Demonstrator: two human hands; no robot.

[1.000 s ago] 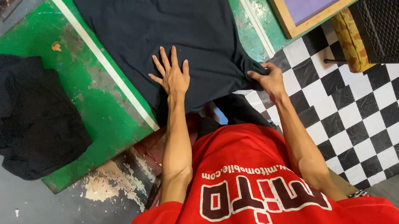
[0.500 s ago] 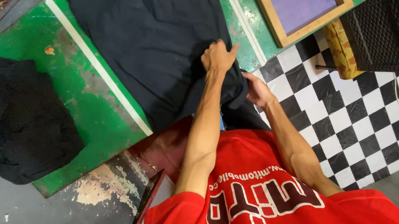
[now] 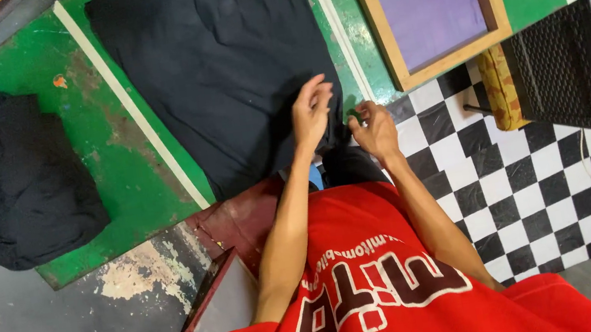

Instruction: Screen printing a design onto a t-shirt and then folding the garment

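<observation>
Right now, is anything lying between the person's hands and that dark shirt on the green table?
Nothing visible. The left hand and right hand are already at the near corner of the dark shirt.

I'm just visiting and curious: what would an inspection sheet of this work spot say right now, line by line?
Surface: green table, paint worn, pale strip across it.
Job's things: black garment spread flat on the table.
Clutter: pile of black cloth at the table's end; wooden frame with purple screen beside the garment.
Hands: left hand at the garment's near corner, fingers loosely spread; right hand pinching its edge.
Cables: thin pale cord on the floor.
Surroundings: checkered floor; black mesh crate.
</observation>
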